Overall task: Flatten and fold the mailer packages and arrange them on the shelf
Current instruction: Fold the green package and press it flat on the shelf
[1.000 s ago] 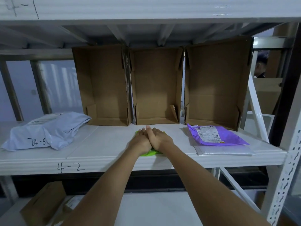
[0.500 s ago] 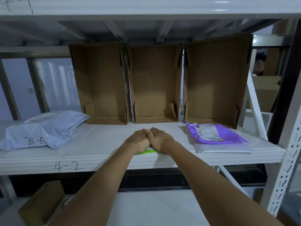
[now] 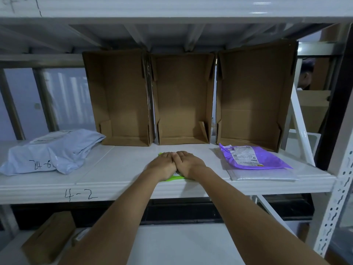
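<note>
Fingers [image 3: 169,155] lie straight and close together, both palms pressing flat on a green mailer [image 3: 172,178] at the near middle of the shelf [image 3: 118,169]. Left hand [image 3: 163,166] and right hand [image 3: 188,165] touch side by side, hiding most of the mailer. To the right, a purple mailer [image 3: 267,159] lies on a clear one [image 3: 261,175]. At far left sits a puffy white mailer [image 3: 51,152]. Three open boxes [image 3: 183,96] stand along the far edge.

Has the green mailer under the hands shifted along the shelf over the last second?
No. The green mailer stays under both hands, before the middle cardboard box, just right of the "4-2" mark.
</note>
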Action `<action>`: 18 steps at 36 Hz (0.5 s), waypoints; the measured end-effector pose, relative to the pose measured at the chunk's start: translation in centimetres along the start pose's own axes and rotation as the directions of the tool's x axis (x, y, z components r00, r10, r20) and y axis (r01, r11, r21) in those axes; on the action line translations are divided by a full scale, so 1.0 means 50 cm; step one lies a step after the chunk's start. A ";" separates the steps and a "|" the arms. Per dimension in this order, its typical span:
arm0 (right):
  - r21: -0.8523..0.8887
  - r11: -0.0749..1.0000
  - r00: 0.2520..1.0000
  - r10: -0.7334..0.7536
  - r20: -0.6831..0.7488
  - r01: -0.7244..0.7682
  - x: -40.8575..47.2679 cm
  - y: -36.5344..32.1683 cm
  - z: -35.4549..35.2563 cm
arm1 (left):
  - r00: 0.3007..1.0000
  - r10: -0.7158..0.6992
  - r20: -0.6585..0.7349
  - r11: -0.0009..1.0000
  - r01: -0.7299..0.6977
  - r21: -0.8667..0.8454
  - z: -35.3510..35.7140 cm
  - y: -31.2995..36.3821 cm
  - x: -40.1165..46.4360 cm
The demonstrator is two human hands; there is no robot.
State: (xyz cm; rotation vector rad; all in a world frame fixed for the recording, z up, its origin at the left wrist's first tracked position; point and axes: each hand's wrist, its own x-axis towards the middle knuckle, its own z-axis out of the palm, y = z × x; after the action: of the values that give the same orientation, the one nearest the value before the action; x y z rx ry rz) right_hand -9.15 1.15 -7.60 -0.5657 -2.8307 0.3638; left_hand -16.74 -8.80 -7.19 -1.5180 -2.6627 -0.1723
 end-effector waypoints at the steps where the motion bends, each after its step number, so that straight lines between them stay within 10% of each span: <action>1: -0.003 1.000 1.000 -0.005 -0.007 0.005 -0.001 0.000 0.001 | 1.000 0.005 0.002 1.000 -0.005 0.012 0.002 0.000 -0.002; 18: -0.100 0.995 0.999 0.012 -0.035 -0.016 0.020 0.018 0.023 | 0.995 -0.088 0.055 0.975 0.097 -0.198 -0.010 0.001 -0.011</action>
State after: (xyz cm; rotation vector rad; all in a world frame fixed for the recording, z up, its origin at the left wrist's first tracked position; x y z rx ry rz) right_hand -10.06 2.14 -8.79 -0.6057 -2.8252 0.2135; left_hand -16.42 -9.32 -6.77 -1.4652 -2.8292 -0.4287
